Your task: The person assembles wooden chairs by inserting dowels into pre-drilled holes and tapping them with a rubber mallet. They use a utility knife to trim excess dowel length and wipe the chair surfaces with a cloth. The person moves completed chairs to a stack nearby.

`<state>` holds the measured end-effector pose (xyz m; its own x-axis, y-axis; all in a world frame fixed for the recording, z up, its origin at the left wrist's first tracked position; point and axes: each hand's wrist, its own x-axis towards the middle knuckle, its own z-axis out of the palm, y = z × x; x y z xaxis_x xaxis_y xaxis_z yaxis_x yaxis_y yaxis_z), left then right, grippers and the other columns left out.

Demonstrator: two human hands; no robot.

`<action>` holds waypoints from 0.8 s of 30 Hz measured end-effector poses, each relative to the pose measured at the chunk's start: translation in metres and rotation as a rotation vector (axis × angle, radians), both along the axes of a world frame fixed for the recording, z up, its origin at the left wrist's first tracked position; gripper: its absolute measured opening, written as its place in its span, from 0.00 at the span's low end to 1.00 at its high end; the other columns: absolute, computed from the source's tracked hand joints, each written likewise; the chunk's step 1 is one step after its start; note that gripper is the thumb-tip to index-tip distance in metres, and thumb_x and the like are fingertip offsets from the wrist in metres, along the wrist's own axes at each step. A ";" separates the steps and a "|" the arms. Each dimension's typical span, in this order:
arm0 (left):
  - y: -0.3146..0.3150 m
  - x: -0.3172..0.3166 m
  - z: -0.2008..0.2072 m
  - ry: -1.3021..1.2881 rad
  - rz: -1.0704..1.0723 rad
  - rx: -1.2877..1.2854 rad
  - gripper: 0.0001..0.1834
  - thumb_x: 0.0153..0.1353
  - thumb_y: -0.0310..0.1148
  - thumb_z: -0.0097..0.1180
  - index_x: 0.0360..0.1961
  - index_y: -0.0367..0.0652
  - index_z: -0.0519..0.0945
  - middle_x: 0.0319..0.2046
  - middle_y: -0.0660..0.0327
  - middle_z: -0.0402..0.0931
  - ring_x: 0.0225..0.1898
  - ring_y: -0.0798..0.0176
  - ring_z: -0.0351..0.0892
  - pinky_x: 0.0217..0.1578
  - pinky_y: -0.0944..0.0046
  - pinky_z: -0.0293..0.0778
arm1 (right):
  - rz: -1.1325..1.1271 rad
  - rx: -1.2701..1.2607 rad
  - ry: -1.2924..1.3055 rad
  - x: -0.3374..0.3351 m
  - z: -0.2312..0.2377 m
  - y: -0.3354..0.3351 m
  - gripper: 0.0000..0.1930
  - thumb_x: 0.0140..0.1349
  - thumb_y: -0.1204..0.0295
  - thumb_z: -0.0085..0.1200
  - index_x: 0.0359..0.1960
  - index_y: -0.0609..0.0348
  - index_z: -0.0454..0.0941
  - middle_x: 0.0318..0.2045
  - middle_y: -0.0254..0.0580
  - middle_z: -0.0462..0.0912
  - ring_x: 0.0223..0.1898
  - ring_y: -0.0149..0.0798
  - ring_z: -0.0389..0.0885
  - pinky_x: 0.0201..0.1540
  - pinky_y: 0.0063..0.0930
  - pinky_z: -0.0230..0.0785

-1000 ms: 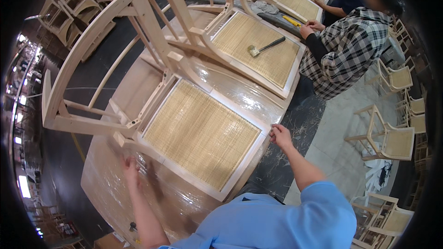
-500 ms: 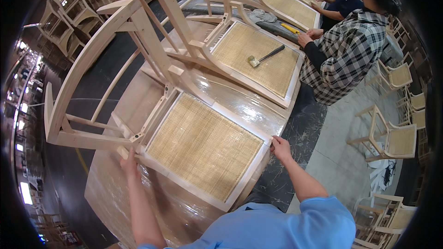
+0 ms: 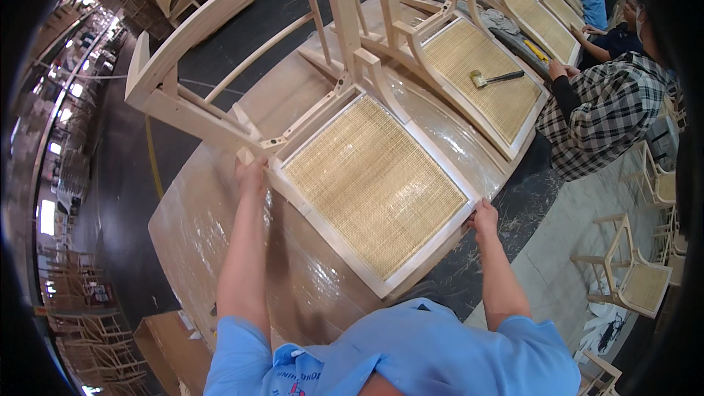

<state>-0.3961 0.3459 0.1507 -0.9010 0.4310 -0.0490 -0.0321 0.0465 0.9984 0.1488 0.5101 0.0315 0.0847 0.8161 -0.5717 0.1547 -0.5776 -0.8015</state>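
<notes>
Grasping the wooden chair point(image 3: 337, 150) with the left hand point(image 3: 251, 176)! Clutching the seat frame point(image 3: 433, 248) by its corner with the right hand point(image 3: 483, 220)!

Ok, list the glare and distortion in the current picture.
Head view: white glare streaks the clear plastic film over the brown table; head view: softer sheen on the square woven tan cane seat; head view: a white rectangular light blown out at left, fisheye corners falling to black.
</notes>
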 end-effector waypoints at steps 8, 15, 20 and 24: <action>-0.024 0.000 0.001 -0.150 -0.028 -0.087 0.25 0.52 0.18 0.62 0.53 0.38 0.73 0.35 0.58 0.79 0.31 0.62 0.81 0.31 0.59 0.77 | -0.022 -0.083 0.136 0.007 0.000 -0.040 0.26 0.77 0.67 0.46 0.73 0.62 0.65 0.34 0.34 0.79 0.27 0.27 0.74 0.27 0.24 0.72; -0.033 -0.008 -0.006 -0.170 -0.013 -0.188 0.25 0.56 0.21 0.64 0.56 0.41 0.73 0.36 0.58 0.81 0.31 0.60 0.82 0.31 0.58 0.79 | 0.058 -0.192 0.183 0.015 -0.008 -0.055 0.28 0.78 0.65 0.47 0.77 0.58 0.60 0.37 0.33 0.78 0.31 0.27 0.74 0.29 0.26 0.75; -0.056 -0.010 -0.007 -0.007 0.005 -0.221 0.23 0.64 0.30 0.66 0.59 0.45 0.75 0.39 0.61 0.82 0.37 0.61 0.83 0.37 0.55 0.80 | 0.195 -0.226 0.223 0.014 -0.006 -0.066 0.30 0.79 0.65 0.47 0.79 0.56 0.57 0.38 0.33 0.79 0.32 0.27 0.75 0.32 0.26 0.76; -0.087 0.028 -0.011 0.004 -0.035 -0.163 0.30 0.68 0.34 0.64 0.67 0.43 0.67 0.42 0.61 0.82 0.38 0.63 0.82 0.36 0.57 0.79 | 0.235 -0.222 0.134 0.021 -0.012 -0.075 0.33 0.78 0.66 0.48 0.81 0.50 0.53 0.38 0.30 0.78 0.33 0.26 0.76 0.34 0.27 0.74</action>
<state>-0.3683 0.2592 0.1398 -0.8861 0.4485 -0.1172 -0.0235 0.2090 0.9776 0.1694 0.4353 0.0196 -0.1782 0.6588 -0.7309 0.2058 -0.7014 -0.6824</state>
